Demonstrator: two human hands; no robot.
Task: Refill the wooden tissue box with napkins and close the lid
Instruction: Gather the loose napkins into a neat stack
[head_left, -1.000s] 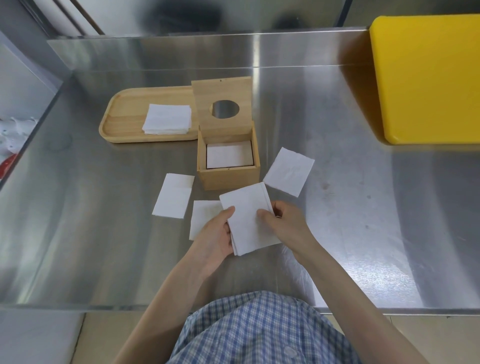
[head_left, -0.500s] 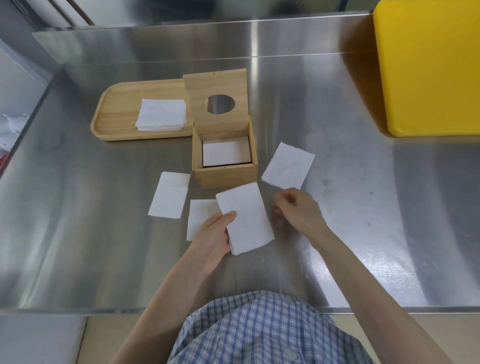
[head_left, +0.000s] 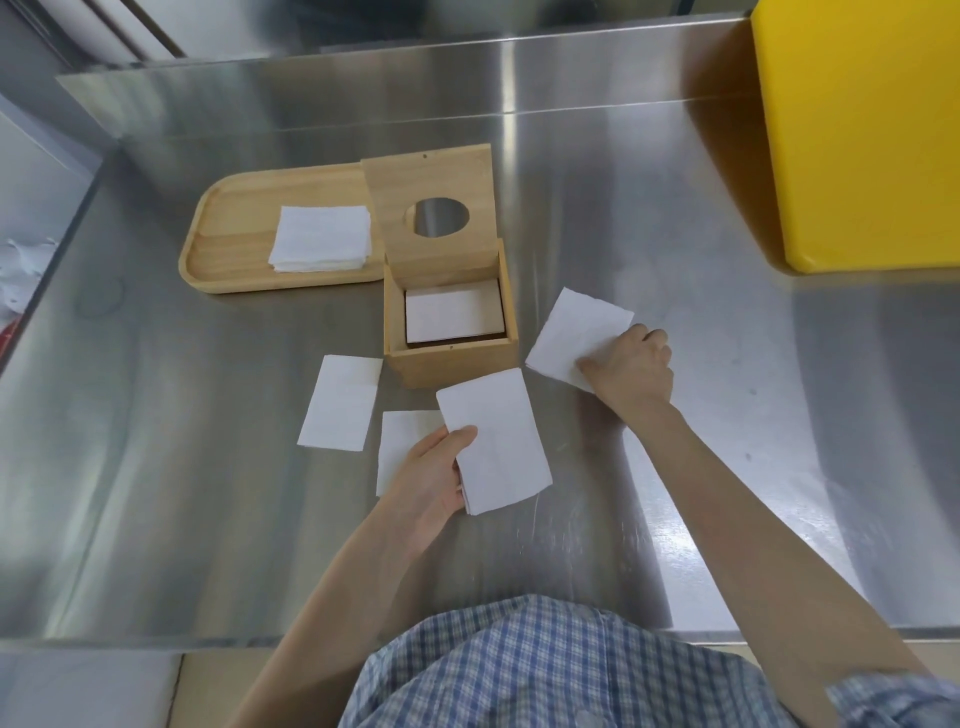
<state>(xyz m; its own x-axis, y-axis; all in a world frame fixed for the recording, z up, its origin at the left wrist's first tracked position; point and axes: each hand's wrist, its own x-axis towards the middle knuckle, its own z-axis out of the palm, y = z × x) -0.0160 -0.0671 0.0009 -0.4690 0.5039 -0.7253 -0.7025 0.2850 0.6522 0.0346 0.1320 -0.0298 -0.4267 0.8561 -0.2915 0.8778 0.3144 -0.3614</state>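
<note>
The wooden tissue box (head_left: 452, 361) stands mid-table with its lid (head_left: 431, 182) upright, a round hole in it. White napkins lie inside the box (head_left: 452, 314). My left hand (head_left: 426, 483) holds a small stack of folded napkins (head_left: 498, 441) just in front of the box. My right hand (head_left: 631, 366) rests on the near corner of an unfolded napkin (head_left: 576, 332) lying right of the box, fingers pinching it. Two more folded napkins lie on the table: one left of the box (head_left: 340, 402), one (head_left: 402, 441) partly under my left hand.
A wooden tray (head_left: 228, 249) left of the box carries a stack of square napkins (head_left: 322, 239). A large yellow block (head_left: 857, 130) stands at the far right. The steel table (head_left: 727, 415) has a raised back edge.
My right hand let go of the stack and reached right onto the unfolded napkin beside the box. My left hand kept the stack.
</note>
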